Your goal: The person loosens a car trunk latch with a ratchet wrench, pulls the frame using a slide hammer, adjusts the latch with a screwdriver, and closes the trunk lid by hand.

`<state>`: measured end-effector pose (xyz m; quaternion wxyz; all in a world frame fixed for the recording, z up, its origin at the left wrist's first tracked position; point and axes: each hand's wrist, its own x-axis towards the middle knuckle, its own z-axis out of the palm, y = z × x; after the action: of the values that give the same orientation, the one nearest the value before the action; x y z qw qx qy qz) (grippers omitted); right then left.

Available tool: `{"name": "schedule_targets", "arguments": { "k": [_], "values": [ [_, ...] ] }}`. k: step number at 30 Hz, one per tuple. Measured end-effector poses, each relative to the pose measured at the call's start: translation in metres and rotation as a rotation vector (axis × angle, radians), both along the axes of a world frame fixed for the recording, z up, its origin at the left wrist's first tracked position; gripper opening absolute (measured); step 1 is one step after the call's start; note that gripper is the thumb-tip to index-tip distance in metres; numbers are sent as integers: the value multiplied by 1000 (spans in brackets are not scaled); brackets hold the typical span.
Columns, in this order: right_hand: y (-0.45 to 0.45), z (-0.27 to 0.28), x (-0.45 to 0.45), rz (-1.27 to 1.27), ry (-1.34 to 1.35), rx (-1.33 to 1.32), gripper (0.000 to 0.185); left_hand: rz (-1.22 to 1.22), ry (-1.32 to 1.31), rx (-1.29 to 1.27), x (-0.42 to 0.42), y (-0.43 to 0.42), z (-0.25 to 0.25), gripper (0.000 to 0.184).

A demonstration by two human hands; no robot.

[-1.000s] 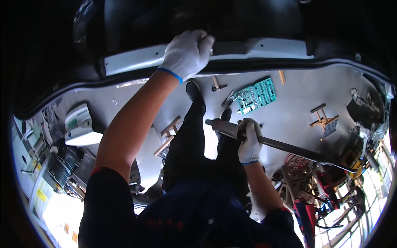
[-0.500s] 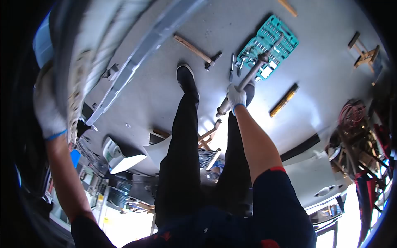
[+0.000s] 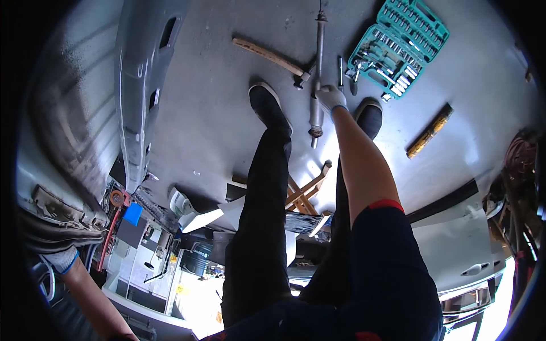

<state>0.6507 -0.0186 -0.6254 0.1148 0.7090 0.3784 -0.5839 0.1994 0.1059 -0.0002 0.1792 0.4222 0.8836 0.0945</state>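
Observation:
My right hand (image 3: 331,99) is closed around the middle of a long metal slide hammer (image 3: 317,116). The tool points away from me along the view, its far end near the top edge. At the lower left, my left hand (image 3: 60,260), also in a white glove, touches the edge of the car body beside a dark rubber seal (image 3: 60,234). Its fingers are mostly hidden by that edge. A wooden-handled hammer (image 3: 270,55) lies on the floor just left of the slide hammer.
A teal socket set (image 3: 392,54) lies spread on the floor, with a slim metal tool (image 3: 340,73) beside it. Further right is a yellow worn bar (image 3: 429,131). The car sill (image 3: 136,85) runs along the left. A wooden stand (image 3: 307,190) and a car door (image 3: 455,244) are behind my legs.
The slide hammer has swung from a diagonal to nearly straight ahead, its far end moving left away from the socket set. My left hand appears lower along the car body. The view has shifted.

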Motion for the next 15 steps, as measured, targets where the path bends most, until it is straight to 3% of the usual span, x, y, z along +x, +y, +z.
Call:
{"name": "schedule_targets", "arguments": {
  "k": [3,5,7,11,15],
  "values": [
    [28,27,39,169,-54,51,46,13,7,1,-2,1,3,36],
    [48,48,54,45,-286,198,47,18,17,-2,-3,0,9,35],
    [61,33,64,-12,-412,375,48,20,26,-4,-3,0,9,34],
    [86,0,69,123,-461,144,51,26,36,-6,1,-5,5,33],
    [77,15,64,100,-429,247,52,41,26,16,2,-8,-5,32]
  ]
}}
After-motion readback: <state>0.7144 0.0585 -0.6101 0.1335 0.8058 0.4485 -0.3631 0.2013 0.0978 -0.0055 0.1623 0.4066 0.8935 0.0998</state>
